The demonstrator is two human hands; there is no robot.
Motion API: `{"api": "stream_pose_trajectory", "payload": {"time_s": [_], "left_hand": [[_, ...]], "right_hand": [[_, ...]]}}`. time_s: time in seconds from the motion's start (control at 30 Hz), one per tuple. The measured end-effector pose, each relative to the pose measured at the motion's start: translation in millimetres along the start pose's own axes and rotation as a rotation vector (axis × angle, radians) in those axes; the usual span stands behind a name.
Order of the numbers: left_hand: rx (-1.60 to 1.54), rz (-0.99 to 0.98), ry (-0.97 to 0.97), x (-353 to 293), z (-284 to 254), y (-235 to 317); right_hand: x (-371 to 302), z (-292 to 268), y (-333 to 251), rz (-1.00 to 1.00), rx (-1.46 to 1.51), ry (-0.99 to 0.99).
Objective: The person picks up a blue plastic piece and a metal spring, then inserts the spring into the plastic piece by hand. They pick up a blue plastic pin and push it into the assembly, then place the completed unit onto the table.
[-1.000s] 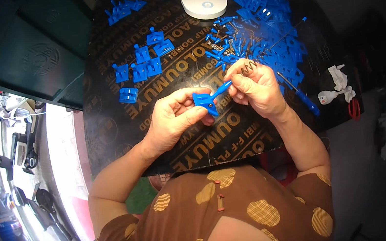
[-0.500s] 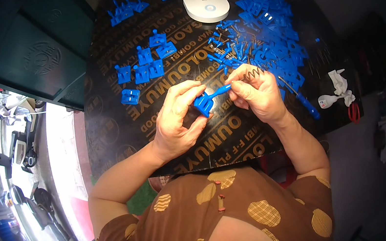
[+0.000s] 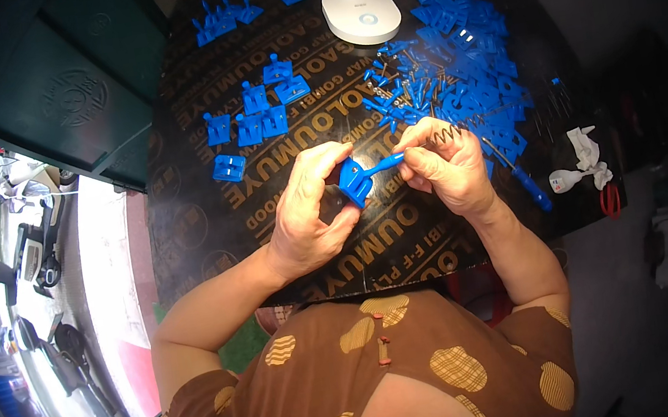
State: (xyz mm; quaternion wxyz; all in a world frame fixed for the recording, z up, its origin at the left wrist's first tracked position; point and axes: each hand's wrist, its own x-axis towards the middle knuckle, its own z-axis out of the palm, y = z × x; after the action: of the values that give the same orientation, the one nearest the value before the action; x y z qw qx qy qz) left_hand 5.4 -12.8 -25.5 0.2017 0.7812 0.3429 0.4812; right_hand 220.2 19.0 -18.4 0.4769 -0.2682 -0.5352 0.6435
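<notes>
Between my hands, over the near part of the dark table, is a blue plastic bracket with a blue tapered handle sticking out to the right. My left hand grips the bracket by its edges, thumb below and fingers above. The thumb and forefinger of my right hand pinch the handle's tip. A dark coil spring lies across the right hand's fingers; whether they hold it I cannot tell. A blue-handled screwdriver rests just right of that hand, its shaft pointing toward the pile.
A big pile of blue plates and small blue-tipped pins covers the right side. Several blue brackets stand at the left, more farther back. A white lamp base stands at the far middle; crumpled white tissue lies at right.
The bracket has turned slightly in my left hand, so its flat face shows more. Both hands keep their grip. The view has shifted a little.
</notes>
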Motion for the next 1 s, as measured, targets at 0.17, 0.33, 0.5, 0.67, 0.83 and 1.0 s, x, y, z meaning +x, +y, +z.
{"api": "stream_pose_trajectory", "payload": {"time_s": [0.17, 0.33, 0.5, 0.67, 0.83, 1.0], "left_hand": [[-0.309, -0.249, -0.066, -7.2, 4.2, 0.3], [-0.393, -0.290, -0.103, -9.0, 4.5, -3.1], [-0.552, -0.388, -0.107, -8.5, 6.9, -2.2], [-0.843, -0.525, -0.131, -4.9, 4.1, -1.9], [-0.914, -0.567, -0.158, -2.7, 1.9, -2.5], [-0.925, -0.575, -0.145, -2.8, 1.8, -0.9]], "right_hand": [[0.3, -0.9, 1.4, -0.022, -0.040, 0.037], [0.7, 1.8, -3.3, -0.014, -0.012, 0.041], [1.5, 2.0, -4.6, -0.003, -0.022, 0.068], [2.3, 3.3, -7.9, 0.024, -0.060, 0.105], [2.3, 2.0, -6.8, 0.035, -0.077, 0.130], [2.4, 2.9, -7.2, 0.051, -0.092, 0.142]]}}
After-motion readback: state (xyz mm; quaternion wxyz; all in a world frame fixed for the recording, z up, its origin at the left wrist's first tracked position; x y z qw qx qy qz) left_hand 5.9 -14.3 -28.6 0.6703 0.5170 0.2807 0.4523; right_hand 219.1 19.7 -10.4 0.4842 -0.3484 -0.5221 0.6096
